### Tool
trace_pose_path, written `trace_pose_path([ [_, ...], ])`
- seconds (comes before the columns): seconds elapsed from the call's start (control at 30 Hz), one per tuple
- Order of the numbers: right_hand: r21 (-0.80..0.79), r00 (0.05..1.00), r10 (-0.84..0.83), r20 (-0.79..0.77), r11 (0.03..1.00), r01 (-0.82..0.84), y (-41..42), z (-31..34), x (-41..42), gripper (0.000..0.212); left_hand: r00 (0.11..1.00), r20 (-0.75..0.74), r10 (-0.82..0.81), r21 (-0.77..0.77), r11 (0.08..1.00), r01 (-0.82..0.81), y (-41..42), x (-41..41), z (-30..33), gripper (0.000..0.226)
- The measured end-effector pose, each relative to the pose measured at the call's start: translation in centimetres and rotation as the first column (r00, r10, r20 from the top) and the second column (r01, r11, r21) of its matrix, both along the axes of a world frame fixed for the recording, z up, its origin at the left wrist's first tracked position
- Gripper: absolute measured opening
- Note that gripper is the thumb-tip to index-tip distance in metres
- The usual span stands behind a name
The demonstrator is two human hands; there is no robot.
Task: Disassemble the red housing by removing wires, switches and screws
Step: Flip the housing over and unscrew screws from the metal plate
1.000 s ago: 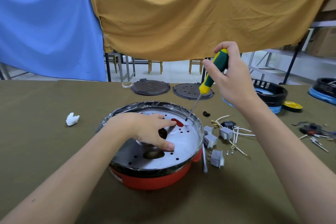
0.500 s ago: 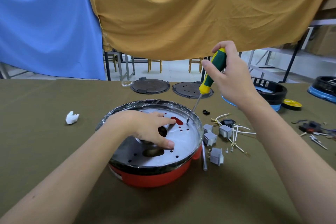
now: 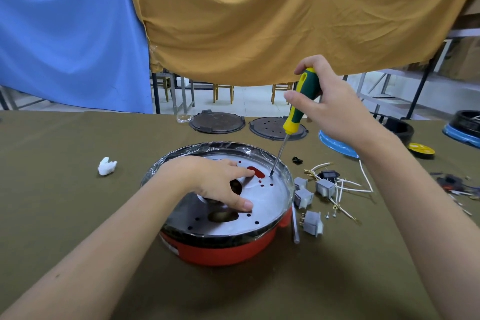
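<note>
Red housing [image 3: 228, 249], seemingly upside-down, on table

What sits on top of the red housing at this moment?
A perforated metal plate covers the red housing. The left hand rests on it, and the screwdriver tip, held by the right hand, meets its far edge. Everything beneath the plate is hidden.

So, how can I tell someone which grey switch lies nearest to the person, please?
Find the red housing in the middle of the olive table. To its right lie four grey switches among white wires. The wanted grey switch lies alone, nearest the person, right of a metal rod.
</note>
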State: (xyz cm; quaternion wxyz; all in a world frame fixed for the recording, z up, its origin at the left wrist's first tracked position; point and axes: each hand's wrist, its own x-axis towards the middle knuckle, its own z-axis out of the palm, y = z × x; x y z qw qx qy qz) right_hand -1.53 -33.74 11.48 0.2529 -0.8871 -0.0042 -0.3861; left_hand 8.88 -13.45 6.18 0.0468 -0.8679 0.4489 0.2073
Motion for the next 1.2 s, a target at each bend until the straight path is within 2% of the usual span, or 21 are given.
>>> trace_pose_path([
  [0.13, -0.121, 0.985, -0.153, 0.075, 0.98, 0.161, 1.6, 0.6, 1.0, 0.032, 1.0, 0.011, -0.001, -0.003, 1.0, 0.001, 0.0, 0.0, 0.0, 0.087],
  [0.2, -0.142, 0.982, -0.19, 0.019, 0.971, 0.191, 1.9, 1.5, 1.3, 0.037, 1.0, 0.007, 0.001, -0.012, 1.0, -0.001, 0.1, -0.1, -0.1, 0.087],
  [0.33, -0.143, 0.983, -0.155, -0.095, 0.98, 0.14, 1.7, 2.7, 1.3, 0.043, 1.0, -0.009, 0.007, -0.016, 1.0, -0.007, 0.1, 0.0, 0.0, 0.087],
  [0.47, 0.031, 0.984, 0.066, -0.165, 0.998, -0.062, 1.2, 2.6, 0.3, 0.032, 1.0, -0.003, 0.008, -0.015, 1.0, -0.008, 0.0, 0.0, 0.0, 0.087],
  [0.53, 0.141, 0.983, 0.101, -0.155, 0.987, -0.079, 1.2, 2.5, 0.4, 0.023, 1.0, 0.0, 0.009, -0.01, 1.0, -0.009, 0.0, 0.0, -0.1, 0.087],
  [0.57, 0.154, 0.988, 0.063, -0.141, 0.987, -0.041, 1.4, 2.3, 0.7, 0.019, 1.0, 0.001, 0.006, -0.008, 1.0, -0.006, 0.0, 0.1, -0.1, 0.087],
  [0.63, 0.028, 0.989, -0.091, -0.114, 0.995, 0.094, 2.3, 1.6, 1.5, 0.02, 1.0, 0.002, 0.003, -0.006, 1.0, -0.003, 0.0, 0.1, -0.1, 0.087],
  [0.7, -0.088, 0.968, -0.236, -0.08, 0.969, 0.229, 3.0, 1.2, 2.0, 0.038, 1.0, 0.0, 0.007, -0.006, 1.0, -0.007, 0.0, 0.1, -0.1, 0.087],
  [0.73, -0.096, 0.959, -0.279, -0.058, 0.957, 0.273, 3.2, 1.3, 2.0, 0.044, 1.0, -0.002, 0.009, -0.01, 1.0, -0.009, 0.0, 0.1, -0.1, 0.087],
  [0.83, -0.06, 0.955, -0.293, -0.046, 0.955, 0.29, 3.2, 1.8, 1.9, 0.052, 1.0, 0.001, 0.008, -0.018, 1.0, -0.008, 0.0, 0.0, -0.1, 0.087],
  [0.9, -0.031, 0.97, -0.233, -0.071, 0.972, 0.231, 3.0, 2.1, 1.6, 0.053, 1.0, 0.001, 0.008, -0.018, 1.0, -0.008, 0.0, 0.1, -0.1, 0.087],
  [1.03, 0.028, 0.973, -0.1, -0.207, 0.994, 0.108, 2.4, 3.1, 0.7, 0.044, 1.0, 0.004, 0.006, -0.029, 1.0, -0.005, 0.1, 0.0, -0.2, 0.088],
  [1.13, -0.025, 0.959, -0.211, -0.189, 0.977, 0.21, 2.8, 2.9, 0.5, 0.036, 1.0, 0.004, 0.001, -0.033, 0.999, -0.001, 0.1, 0.0, -0.1, 0.089],
  [1.2, -0.122, 0.933, -0.332, -0.136, 0.941, 0.317, 3.6, 2.1, 0.8, 0.043, 1.0, 0.001, 0.0, -0.03, 1.0, 0.0, 0.1, 0.1, -0.1, 0.089],
])
